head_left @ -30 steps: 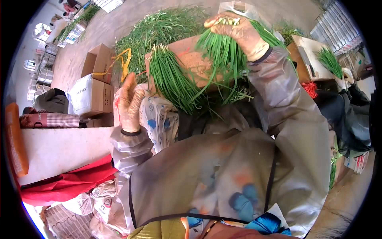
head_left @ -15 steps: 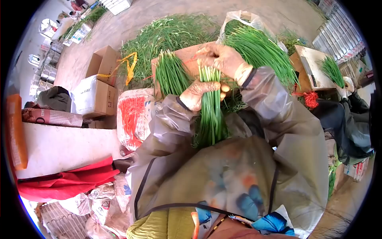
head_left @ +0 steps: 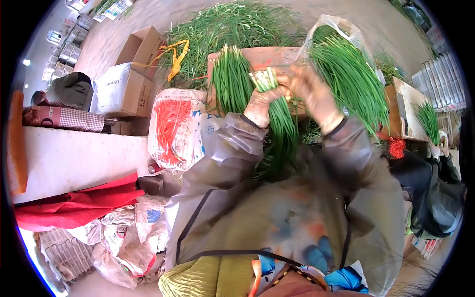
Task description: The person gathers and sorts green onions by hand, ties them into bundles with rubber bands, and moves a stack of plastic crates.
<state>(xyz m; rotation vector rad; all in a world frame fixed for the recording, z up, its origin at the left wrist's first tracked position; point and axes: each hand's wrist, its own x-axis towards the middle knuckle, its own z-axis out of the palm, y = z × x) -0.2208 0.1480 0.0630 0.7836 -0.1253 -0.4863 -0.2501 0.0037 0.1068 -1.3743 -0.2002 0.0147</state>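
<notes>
My left hand (head_left: 262, 105) is closed round a bunch of green chives (head_left: 282, 120), their pale cut ends up and the leaves hanging toward my lap. Close to the bunch's right side is my right hand (head_left: 316, 96), smeared by motion, so its fingers are hard to read. Both hands look gloved. Beyond them on a wooden board (head_left: 277, 54) lies a pile of aligned chives (head_left: 230, 81). A larger heap of chives (head_left: 346, 76) rests at the right, partly in a clear plastic bag (head_left: 341, 24).
Loose greens (head_left: 232, 22) cover the floor beyond the board. Left of me are red ties (head_left: 173, 128) on a white sack (head_left: 198, 133), a cardboard box (head_left: 136, 91) and a white tabletop (head_left: 84, 158). Another person's hand (head_left: 443, 143) holds chives at far right.
My right hand has moved down from above the pale ends to the bunch's right side. The bunch now tilts, its pale ends leaning left. The camera view has shifted.
</notes>
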